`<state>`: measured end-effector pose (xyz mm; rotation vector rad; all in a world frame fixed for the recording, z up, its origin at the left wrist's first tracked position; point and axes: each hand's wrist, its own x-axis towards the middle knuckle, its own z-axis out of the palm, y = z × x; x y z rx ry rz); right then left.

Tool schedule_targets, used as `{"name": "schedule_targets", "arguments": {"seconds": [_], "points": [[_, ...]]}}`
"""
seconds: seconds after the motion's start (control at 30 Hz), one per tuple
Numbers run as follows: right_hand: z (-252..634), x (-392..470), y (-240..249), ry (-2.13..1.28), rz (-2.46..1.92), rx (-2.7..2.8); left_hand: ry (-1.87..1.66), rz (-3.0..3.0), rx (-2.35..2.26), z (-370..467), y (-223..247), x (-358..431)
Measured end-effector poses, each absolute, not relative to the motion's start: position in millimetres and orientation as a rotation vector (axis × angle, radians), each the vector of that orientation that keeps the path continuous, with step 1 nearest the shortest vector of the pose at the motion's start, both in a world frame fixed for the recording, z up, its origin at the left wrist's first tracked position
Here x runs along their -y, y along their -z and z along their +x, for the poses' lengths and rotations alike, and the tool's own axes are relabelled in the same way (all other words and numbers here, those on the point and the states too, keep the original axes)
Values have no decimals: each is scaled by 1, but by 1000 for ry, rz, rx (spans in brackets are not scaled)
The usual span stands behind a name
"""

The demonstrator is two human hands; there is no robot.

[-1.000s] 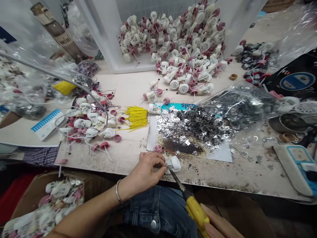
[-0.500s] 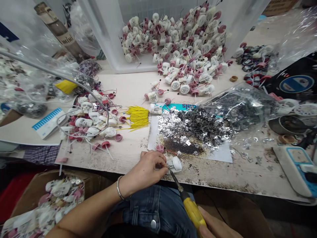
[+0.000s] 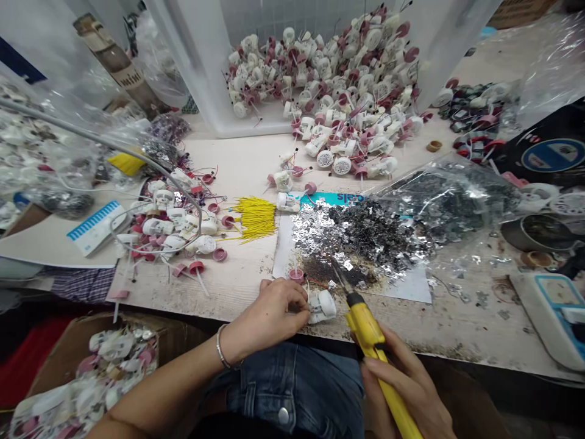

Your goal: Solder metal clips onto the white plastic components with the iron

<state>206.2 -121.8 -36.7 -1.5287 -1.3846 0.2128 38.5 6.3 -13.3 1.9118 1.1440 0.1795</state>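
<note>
My left hand point(image 3: 281, 308) is closed on a small white plastic part point(image 3: 323, 306) at the table's front edge; its round end points right. In my right hand point(image 3: 406, 381) is a yellow soldering iron point(image 3: 368, 332), its thin dark tip raised over the dark, sooty patch on the white sheet. The tip is apart from the white part. A pink cap point(image 3: 296, 275) with a white stem stands just behind my left fingers. Past it lies a heap of small shiny metal plates point(image 3: 361, 228). Yellow wires point(image 3: 256, 218) lie in a bundle left of the heap.
White and pink parts point(image 3: 320, 91) spill from a large translucent bin point(image 3: 196, 79) at the back. Another pile of parts point(image 3: 169, 225) lies left, under a curved grey cable point(image 3: 137, 155). A metal cup point(image 3: 532, 233) and a white-blue device point(image 3: 548, 317) stand right. A cardboard box point(image 3: 59, 360) sits below left.
The soldering iron has lifted away from the white part and moved forward and right, its tip now over the sooty patch. My left hand stays in place on the part.
</note>
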Motion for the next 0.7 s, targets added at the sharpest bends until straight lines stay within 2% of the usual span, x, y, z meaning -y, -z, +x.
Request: {"name": "schedule_targets", "arguments": {"seconds": [0.13,0.27,0.47,0.6,0.7], "points": [[192,89,59,-16,-1390,1458,-174,1923,-1141,39,12,-7],[187,76,74,-30,-1377,1561,-168,1953,-1143,36,10,-4],[174,79,55,-196,-1340,1299,-340,2120,-1036,23,5,5],[174,72,53,-232,-1320,1219,-385,2076,-1192,-26,-19,2],[176,63,58,-243,-1333,1225,-227,1956,-1515,-93,-48,9]]}}
